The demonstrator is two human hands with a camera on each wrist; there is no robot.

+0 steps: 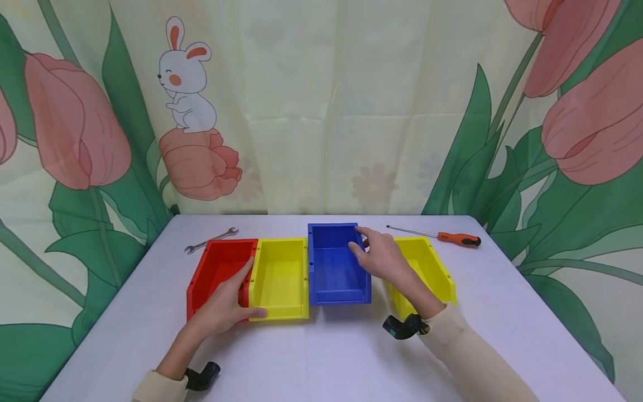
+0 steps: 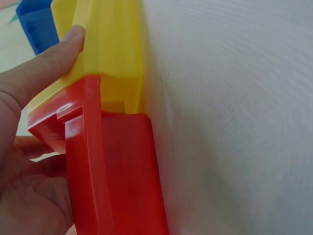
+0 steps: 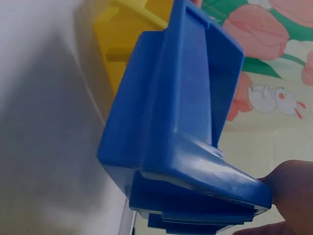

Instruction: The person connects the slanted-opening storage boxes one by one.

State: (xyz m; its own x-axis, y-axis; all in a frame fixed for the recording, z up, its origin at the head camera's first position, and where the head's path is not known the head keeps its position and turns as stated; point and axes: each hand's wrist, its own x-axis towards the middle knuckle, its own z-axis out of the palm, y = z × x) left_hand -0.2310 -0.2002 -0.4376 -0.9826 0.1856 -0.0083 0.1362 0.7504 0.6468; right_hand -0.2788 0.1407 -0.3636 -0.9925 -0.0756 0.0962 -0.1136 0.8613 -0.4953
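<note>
One curtain (image 1: 311, 139), printed with tulips (image 1: 80, 123) and a single rabbit (image 1: 188, 84), hangs beyond the fingers of both hands. One white-covered bench (image 1: 311, 363) spreads beneath them. Two cream sleeves (image 1: 477, 357) come in nearer than the fingers.

Four bins follow: two yellow, one red, one blue. The red bin (image 1: 216, 262) lies under and left of the fingers of the left hand (image 1: 223, 304). The first yellow bin (image 1: 278, 279) is just right of them, touching the red one. The left fingers are extended at the seam between the two, thumb on the yellow front edge. The fingers of the right hand (image 1: 382, 257) pinch the blue bin (image 1: 334, 279) by its right wall; it seems raised, with shadow below. The second yellow bin (image 1: 427, 257) sits right of these fingers, the right forearm (image 1: 417, 290) blocking part of it.

One screwdriver (image 1: 457, 239) lies beyond and right of the right fingers. One wrench (image 1: 211, 241) lies beyond and left of the left fingers. Two black wrist cameras (image 1: 203, 377) sit nearer than the fingers.
</note>
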